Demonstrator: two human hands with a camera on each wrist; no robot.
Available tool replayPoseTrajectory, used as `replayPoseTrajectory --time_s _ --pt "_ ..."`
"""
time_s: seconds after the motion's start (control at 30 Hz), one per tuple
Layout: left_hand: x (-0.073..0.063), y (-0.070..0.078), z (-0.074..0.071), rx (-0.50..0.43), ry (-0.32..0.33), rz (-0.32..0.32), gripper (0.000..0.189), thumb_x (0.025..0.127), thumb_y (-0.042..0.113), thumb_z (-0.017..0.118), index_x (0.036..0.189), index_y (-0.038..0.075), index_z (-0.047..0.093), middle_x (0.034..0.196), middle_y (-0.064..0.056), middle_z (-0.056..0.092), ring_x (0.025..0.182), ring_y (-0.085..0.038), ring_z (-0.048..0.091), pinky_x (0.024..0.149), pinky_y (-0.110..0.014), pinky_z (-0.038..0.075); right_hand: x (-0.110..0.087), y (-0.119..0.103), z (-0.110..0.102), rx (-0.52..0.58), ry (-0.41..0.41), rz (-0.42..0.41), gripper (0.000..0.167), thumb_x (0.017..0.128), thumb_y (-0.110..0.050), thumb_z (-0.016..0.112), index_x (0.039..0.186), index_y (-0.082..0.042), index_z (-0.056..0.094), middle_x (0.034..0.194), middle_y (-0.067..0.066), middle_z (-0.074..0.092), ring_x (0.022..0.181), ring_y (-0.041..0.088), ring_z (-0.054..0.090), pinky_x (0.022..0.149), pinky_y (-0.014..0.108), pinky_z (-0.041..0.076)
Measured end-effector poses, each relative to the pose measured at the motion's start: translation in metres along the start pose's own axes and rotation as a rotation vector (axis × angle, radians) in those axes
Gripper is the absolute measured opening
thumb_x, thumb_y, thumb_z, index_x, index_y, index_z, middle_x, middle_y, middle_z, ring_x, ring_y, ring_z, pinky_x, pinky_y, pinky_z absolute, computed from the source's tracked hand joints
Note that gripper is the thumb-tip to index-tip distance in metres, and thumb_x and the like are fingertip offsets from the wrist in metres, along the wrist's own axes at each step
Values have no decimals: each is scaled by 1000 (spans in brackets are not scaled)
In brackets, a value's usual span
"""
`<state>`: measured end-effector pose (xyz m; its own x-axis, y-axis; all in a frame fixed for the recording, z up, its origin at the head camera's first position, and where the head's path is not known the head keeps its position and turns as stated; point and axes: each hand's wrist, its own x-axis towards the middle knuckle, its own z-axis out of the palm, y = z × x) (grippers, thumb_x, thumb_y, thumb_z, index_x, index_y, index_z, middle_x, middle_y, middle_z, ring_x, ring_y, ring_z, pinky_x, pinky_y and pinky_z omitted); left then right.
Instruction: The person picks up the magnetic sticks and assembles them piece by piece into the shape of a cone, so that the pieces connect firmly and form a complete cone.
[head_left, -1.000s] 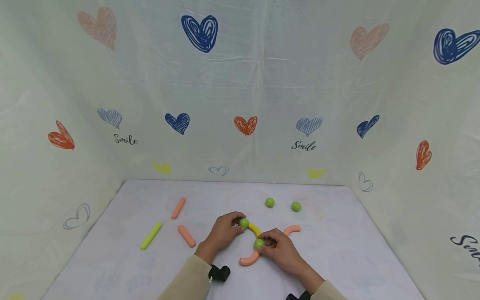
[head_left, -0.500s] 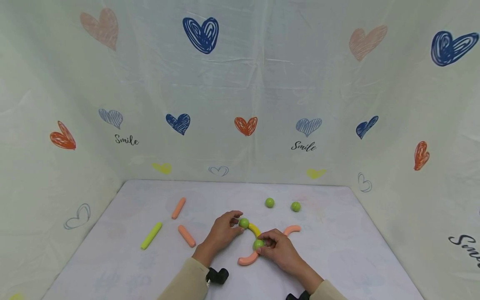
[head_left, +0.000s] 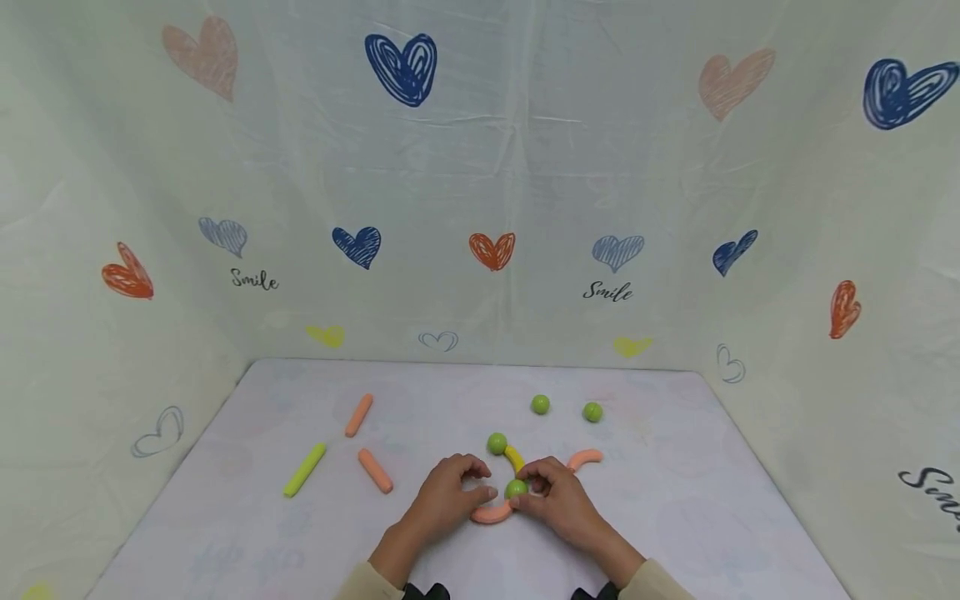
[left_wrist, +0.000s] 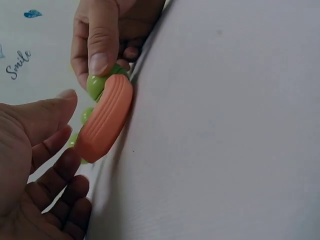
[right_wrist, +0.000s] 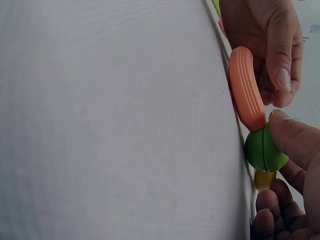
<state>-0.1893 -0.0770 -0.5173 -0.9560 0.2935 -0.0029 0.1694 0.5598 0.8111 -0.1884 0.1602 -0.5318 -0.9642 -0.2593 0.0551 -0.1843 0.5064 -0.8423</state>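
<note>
Overall, a pale cloth [head_left: 480, 183] printed with hearts [head_left: 401, 71] and "Smile" lettering [head_left: 254, 280] encloses the work area at the far side and both flanks. Below it, a white tabletop [head_left: 645, 542] carries all parts. Clock directions apply to the head view: dial centred on the gripped green ball [head_left: 516, 489], twelve toward the far table edge. The right hand [head_left: 564, 504], between three and four o'clock, pinches this ball between thumb and bent fingers. The left hand [head_left: 448, 493] is at nine o'clock; its thumb and index finger stand apart with a clear gap, the other fingers loosely bent. Its fingertips lie just beside the near peach curve [head_left: 491, 514]; contact cannot be confirmed. A lime stick [head_left: 304, 470] lies well apart, just past nine; one peach stick [head_left: 375, 471] lies between nine and ten, another peach stick [head_left: 358, 415] at ten. The near peach curve meets the gripped ball between seven and eight. The far peach curve [head_left: 585, 458] is at two, its inner end hidden by the right hand. The yellow curve [head_left: 515, 457] extends toward twelve, its far end meeting a second green ball [head_left: 497, 443] at eleven. One loose green ball [head_left: 540, 405] rests between twelve and one, another loose green ball [head_left: 592, 412] between one and two.
</note>
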Motion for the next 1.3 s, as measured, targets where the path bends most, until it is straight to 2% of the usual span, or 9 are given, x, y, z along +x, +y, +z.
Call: replayPoseTrajectory --time_s 0.17,0.27,0.37,0.57,0.7,0.93,1.17,1.3 --pt "-13 -2 5 24 -59 72 34 83 42 90 106 25 72 102 12 65 97 -10 49 82 -29 43 -1 -2 1 -27 8 13 32 84 -33 90 108 -18 74 101 -2 60 88 10 54 76 22 45" --pt "-17 -1 7 76 -67 117 33 79 35 93 104 28 72 100 14 62 95 -8 46 83 -30 40 -1 -3 3 -35 14 23 34 83 -34 91 108 -19 74 102 -2 60 88 11 54 76 22 45" --pt "-18 -2 8 118 -64 140 31 80 32 93 101 29 70 97 15 60 95 -7 46 87 -32 40 -2 -4 4 -34 11 18 34 82 -32 91 107 -17 74 102 -1 60 89 11 53 77 21 44" --pt "-16 -6 7 130 -77 128 23 84 32 90 97 29 71 97 16 60 96 -7 48 82 -28 43 -4 -4 3 -31 -3 -1 28 86 -34 89 105 -20 75 103 -3 61 92 10 55 80 21 46" --pt "-15 -7 4 126 -85 136 20 87 32 88 98 28 73 97 17 61 95 -6 48 80 -26 45 -5 -4 2 10 -6 8 20 91 -34 84 104 -20 76 102 -3 62 90 9 55 79 21 47" --pt "-16 -12 -2 137 -49 149 15 88 30 87 98 27 75 95 18 62 94 -5 49 78 -24 46 -3 -4 0 67 23 53 16 99 -27 75 108 -15 76 103 0 63 87 11 55 74 22 47" --pt "-15 -16 -12 168 -37 129 12 91 23 84 99 29 77 102 16 62 101 -9 51 83 -27 48 1 -7 -3 98 75 112 19 100 -23 72 116 -13 72 107 3 61 95 16 55 80 23 49" --pt "-14 -17 -17 207 -41 103 11 92 23 83 97 30 76 113 10 62 109 -15 52 91 -35 50 4 -10 -2 79 107 118 25 99 -23 72 122 -14 71 110 4 60 98 17 55 82 24 50"
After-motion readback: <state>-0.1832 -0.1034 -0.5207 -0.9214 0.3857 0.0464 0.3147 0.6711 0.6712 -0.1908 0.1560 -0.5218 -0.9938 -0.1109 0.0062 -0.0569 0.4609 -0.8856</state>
